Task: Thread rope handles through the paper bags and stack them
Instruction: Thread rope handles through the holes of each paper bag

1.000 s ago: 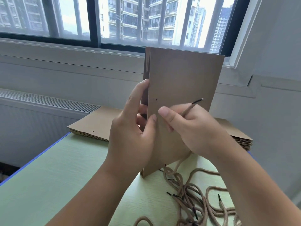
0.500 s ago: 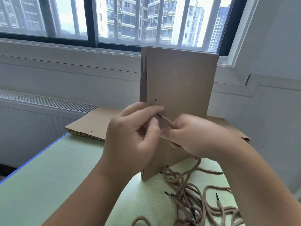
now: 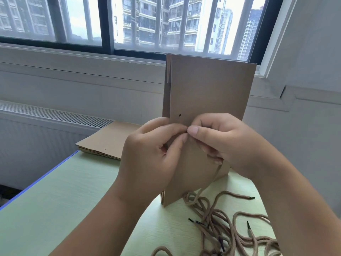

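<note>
Item one, far left: a white radiator grille [image 3: 55, 115] under the window sill.

Item two: a stack of flat paper bags [image 3: 110, 143], brown kraft, lying on the far end of the table [image 3: 64, 200], which is pale green with a blue edge. The top bag shows one small punched hole near its near edge.

Item three: my left hand [image 3: 153, 156], fingers curled round the left edge of the paper bag [image 3: 208, 93], thumb and forefinger pinched together at its front face.

Item four: that paper bag, brown, folded flat, held upright between my two hands at the middle of the table. Its lower left corner rests on the tabletop. The side gusset shows as a narrow fold along the left edge; the inside is closed from view. One dark punched hole [image 3: 180, 115] sits just above my left fingers.

Item five: my right hand [image 3: 227, 143], clamped on a rope handle [image 3: 218, 169], its thumb tip meeting my left forefinger, where a black rope tip shows. The tan rope drops from under this hand.

Item six, right: a heap of rope handles [image 3: 227, 224], tan with black tips, tangled on the table beside the bag's foot.
</note>
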The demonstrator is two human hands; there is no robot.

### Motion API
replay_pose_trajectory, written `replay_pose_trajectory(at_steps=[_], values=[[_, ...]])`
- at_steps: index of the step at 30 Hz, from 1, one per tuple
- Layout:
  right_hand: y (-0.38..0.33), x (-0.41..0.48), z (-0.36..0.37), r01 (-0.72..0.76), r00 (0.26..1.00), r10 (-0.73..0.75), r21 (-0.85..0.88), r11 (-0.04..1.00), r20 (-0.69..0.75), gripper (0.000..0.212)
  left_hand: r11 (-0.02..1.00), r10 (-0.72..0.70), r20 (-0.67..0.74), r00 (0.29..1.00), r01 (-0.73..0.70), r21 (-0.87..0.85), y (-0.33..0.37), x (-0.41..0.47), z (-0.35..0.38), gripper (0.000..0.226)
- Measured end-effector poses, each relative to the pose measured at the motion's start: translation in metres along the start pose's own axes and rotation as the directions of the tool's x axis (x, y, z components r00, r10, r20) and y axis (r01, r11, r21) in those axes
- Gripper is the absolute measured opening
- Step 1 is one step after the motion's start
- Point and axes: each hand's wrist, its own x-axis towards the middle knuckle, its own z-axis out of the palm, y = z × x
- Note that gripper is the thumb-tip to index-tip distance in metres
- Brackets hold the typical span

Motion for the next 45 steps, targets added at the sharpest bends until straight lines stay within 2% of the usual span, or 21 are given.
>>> replay_pose_trajectory(at_steps=[4,6,8,10,13,18,24,27,30,34,37,42,45], values=[[0.009,0.005,0.002,0.075,0.992,-0.088,-0.150,0.986,-0.085,0.020,1.000,0.001,-0.019,1.000,-0.001,0.010,0.000,0.000,0.001,0.013],[0.011,0.006,0.002,0.158,0.966,-0.197,-0.222,0.962,-0.166,0.015,1.000,-0.011,-0.027,1.000,0.011,-0.003,0.000,-0.001,0.001,0.014],[0.009,0.005,0.003,0.267,0.905,-0.347,-0.305,0.914,-0.246,0.011,0.999,-0.041,-0.039,0.998,0.040,-0.021,0.001,-0.001,0.001,0.023],[0.008,0.003,0.007,0.340,0.825,-0.462,-0.369,0.865,-0.324,0.011,0.988,-0.131,-0.049,0.990,0.127,-0.085,0.005,-0.002,0.001,0.040],[0.009,0.002,0.016,0.368,0.741,-0.531,-0.414,0.833,-0.410,0.011,0.958,-0.225,-0.036,0.974,0.214,-0.188,0.010,-0.003,0.002,0.058],[0.012,0.004,0.025,0.357,0.696,-0.556,-0.453,0.817,-0.454,0.009,0.962,-0.198,0.020,0.980,0.198,-0.187,0.013,0.000,0.001,0.045],[0.011,0.004,0.029,0.341,0.676,-0.587,-0.517,0.785,-0.446,0.010,0.963,-0.163,0.057,0.985,0.172,-0.208,0.015,0.001,0.002,0.047],[0.012,0.003,0.032,0.338,0.640,-0.609,-0.539,0.771,-0.469,0.011,0.960,-0.132,0.088,0.987,0.149,-0.238,0.017,0.000,0.003,0.048],[0.014,0.002,0.034,0.368,0.601,-0.606,-0.492,0.789,-0.522,0.011,0.945,-0.119,0.106,0.987,0.146,-0.294,0.019,0.000,0.003,0.046],[0.018,0.003,0.035,0.392,0.623,-0.593,-0.453,0.801,-0.510,0.010,0.912,-0.138,0.104,0.985,0.167,-0.373,0.020,0.000,0.004,0.051],[0.018,0.002,0.036,0.401,0.622,-0.609,-0.467,0.788,-0.492,0.010,0.942,-0.143,0.076,0.987,0.159,-0.297,0.019,0.000,0.005,0.040],[0.019,0.000,0.036,0.403,0.606,-0.627,-0.490,0.773,-0.490,0.010,0.900,-0.259,0.083,0.962,0.272,-0.342,0.020,0.001,0.009,0.023],[0.021,-0.002,0.037,0.421,0.600,-0.642,-0.494,0.761,-0.477,0.009,0.925,-0.259,0.050,0.965,0.262,-0.274,0.022,0.003,0.010,0.019]])
